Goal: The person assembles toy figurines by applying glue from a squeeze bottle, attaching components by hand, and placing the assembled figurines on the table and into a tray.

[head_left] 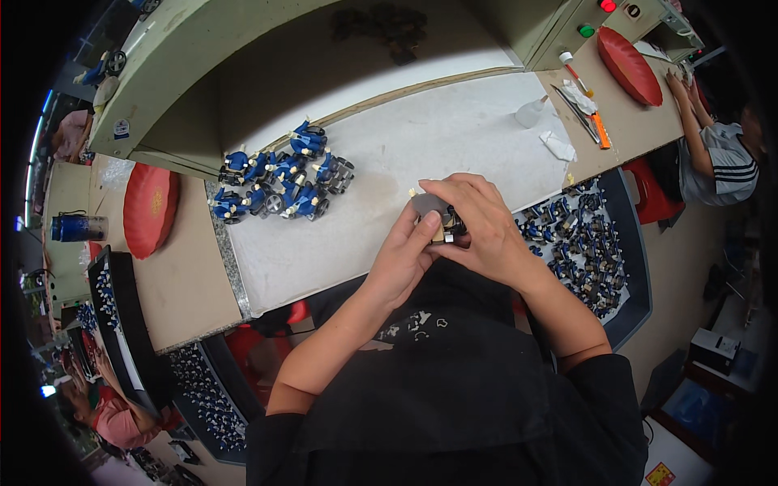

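Note:
Both my hands meet in front of my body, over the near edge of the white work surface (348,243). Between them is a small toy vehicle figurine (429,205), with a flat grey round part, a beige part and some dark pieces showing; my fingers cover much of it. The thumb of my left hand (397,259) presses against the grey round part. Curled over the far and right side of the figurine is my right hand (493,235). To the left stands a cluster of blue-clad figurines on dark wheeled vehicles (284,174).
Right of me a dark tray (636,267) holds many similar figurines; another dark tray (215,356) sits lower left. A translucent bottle (531,112), crumpled tissue (557,147) and an orange-handled cutter (600,130) lie back right. Red dishes (150,211) flank the bench. Other people sit at both sides.

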The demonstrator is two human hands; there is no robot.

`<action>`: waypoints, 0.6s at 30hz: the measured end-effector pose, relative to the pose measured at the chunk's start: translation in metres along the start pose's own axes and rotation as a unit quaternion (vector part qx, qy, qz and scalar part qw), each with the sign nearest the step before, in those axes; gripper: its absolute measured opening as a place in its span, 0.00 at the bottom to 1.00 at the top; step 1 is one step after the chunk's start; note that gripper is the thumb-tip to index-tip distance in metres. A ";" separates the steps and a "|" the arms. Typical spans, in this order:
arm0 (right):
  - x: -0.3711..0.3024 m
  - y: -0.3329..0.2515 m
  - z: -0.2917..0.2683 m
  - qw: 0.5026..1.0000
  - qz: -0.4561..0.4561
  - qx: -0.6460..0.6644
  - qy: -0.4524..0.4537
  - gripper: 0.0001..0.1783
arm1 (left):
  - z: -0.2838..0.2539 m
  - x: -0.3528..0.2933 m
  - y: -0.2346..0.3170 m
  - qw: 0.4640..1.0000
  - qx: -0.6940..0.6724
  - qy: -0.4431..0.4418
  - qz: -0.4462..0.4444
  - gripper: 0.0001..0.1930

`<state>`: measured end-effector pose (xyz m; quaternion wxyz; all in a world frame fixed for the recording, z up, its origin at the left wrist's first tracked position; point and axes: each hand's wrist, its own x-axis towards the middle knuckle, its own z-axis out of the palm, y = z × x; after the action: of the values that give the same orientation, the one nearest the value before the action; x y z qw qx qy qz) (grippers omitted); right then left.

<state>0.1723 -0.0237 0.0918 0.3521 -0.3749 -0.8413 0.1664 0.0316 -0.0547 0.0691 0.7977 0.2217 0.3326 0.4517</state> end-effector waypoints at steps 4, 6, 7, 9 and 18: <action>-0.006 0.005 -0.001 0.999 -0.005 0.042 0.002 0.34 | -0.003 0.000 -0.001 1.000 0.014 -0.002 -0.020 0.21; -0.009 0.005 0.002 0.999 -0.004 0.051 0.007 0.35 | -0.002 -0.003 -0.002 1.000 0.015 0.000 -0.023 0.21; -0.011 0.005 0.004 0.998 -0.007 0.054 0.012 0.35 | -0.004 -0.002 -0.002 1.000 0.013 0.002 -0.025 0.21; -0.016 0.005 0.009 0.998 -0.008 0.059 0.014 0.36 | -0.008 -0.003 -0.003 0.999 0.012 -0.016 -0.034 0.22; -0.032 -0.009 0.028 0.976 0.145 0.125 0.105 0.39 | -0.019 -0.019 0.001 0.975 0.157 -0.110 0.116 0.38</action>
<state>0.1624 -0.0540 0.0622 0.4547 -0.4615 -0.7088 0.2792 0.0102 -0.0700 0.0628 0.7270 0.4295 0.2812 0.4561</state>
